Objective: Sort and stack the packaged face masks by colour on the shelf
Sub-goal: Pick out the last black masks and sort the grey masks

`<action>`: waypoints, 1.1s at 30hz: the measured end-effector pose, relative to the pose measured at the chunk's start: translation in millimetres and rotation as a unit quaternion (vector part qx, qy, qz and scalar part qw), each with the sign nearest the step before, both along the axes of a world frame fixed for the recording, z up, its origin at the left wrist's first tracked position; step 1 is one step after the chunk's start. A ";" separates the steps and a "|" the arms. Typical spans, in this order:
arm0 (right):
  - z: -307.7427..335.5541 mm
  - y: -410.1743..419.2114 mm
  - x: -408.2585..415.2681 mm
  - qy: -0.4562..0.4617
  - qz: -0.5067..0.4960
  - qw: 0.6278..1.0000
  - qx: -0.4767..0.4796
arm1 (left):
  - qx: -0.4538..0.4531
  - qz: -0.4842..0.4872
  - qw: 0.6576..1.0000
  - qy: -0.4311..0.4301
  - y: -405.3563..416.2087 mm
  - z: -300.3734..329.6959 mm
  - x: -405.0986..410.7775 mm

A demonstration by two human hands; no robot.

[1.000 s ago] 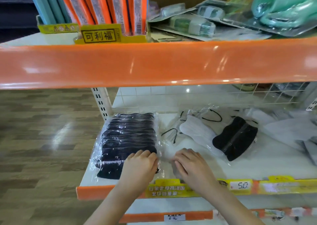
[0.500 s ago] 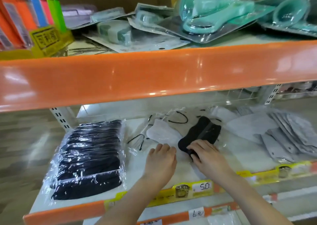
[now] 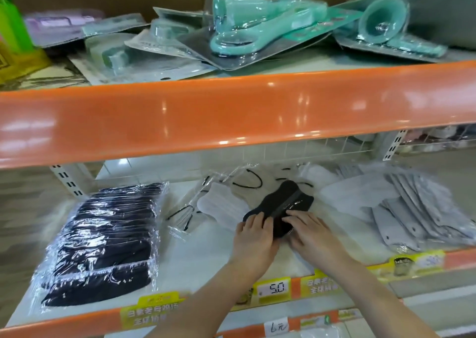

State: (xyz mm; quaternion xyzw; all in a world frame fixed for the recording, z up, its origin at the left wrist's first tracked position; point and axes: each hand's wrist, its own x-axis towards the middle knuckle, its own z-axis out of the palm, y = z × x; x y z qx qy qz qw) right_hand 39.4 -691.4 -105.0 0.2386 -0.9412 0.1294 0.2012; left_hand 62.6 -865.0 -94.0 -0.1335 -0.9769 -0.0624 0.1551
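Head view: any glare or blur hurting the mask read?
Head view: glare streaks on the orange shelf lip and the wrap of the black mask stack; motion blur smears the grey masks and price tags; wide-angle bowing at edges.
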 end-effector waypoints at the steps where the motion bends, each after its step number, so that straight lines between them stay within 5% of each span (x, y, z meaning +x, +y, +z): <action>1: -0.9 0.7 -0.5 0.007 0.002 1.000 -0.001 | -0.001 0.009 1.000 -0.005 2.6 -0.6 -0.3; 26: -2.5 0.8 9.2 0.047 -0.038 0.996 -0.071 | 0.067 0.027 0.990 0.124 -24.0 3.6 22.8; 33: 1.7 0.7 11.8 0.059 0.000 0.995 -0.086 | -0.017 -0.011 0.993 0.120 -29.8 11.4 33.9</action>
